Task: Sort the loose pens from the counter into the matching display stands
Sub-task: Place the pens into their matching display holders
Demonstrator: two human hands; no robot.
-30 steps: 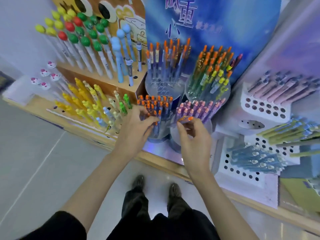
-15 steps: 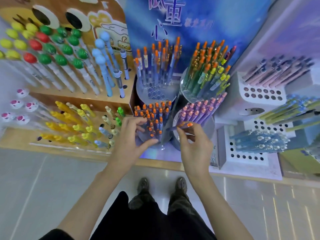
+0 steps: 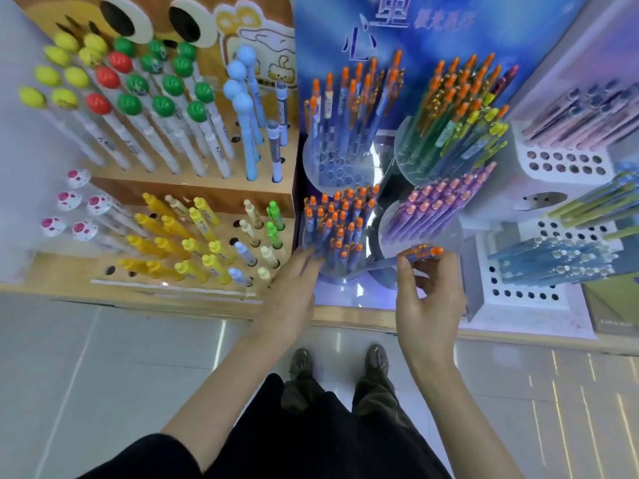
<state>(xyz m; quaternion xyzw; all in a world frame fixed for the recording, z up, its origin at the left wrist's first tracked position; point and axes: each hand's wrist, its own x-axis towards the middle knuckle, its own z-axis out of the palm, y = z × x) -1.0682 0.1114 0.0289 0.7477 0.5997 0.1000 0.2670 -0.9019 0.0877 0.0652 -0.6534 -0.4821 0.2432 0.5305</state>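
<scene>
Left hand [image 3: 294, 299] has dropped its wrap on the front stand [image 3: 333, 275] and slid to the stand's left rim. Right hand [image 3: 428, 305] has pulled back to the stand's right, and the pen [image 3: 411, 255] now lies nearly flat.

- Left fingers: straight, together, tips touching the front stand's left rim and outer pens.
- Right thumb and forefinger pinch 1 pen near its orange cap, other fingers curled under. The tip points at the front stand's base; can't tell if it touches.
- 4 clear round stands:
  - front stand: blue pens, orange caps
  - purple stand [image 3: 446, 233]: just right of it, under the held pen
  - blue stand [image 3: 335, 171]: directly behind it
  - green stand [image 3: 408, 157]: behind-right
- Left of the front stand is a wooden rack [image 3: 207, 198] with 2 tiers. It holds 3 red-ball pens [image 3: 107, 77] and 4 light-blue ball pens [image 3: 237, 69].
- 5 paw-top pens [image 3: 69, 200] stand farther left.
- Far right of the front stand, past the purple stand: white rack [image 3: 567, 164].
</scene>
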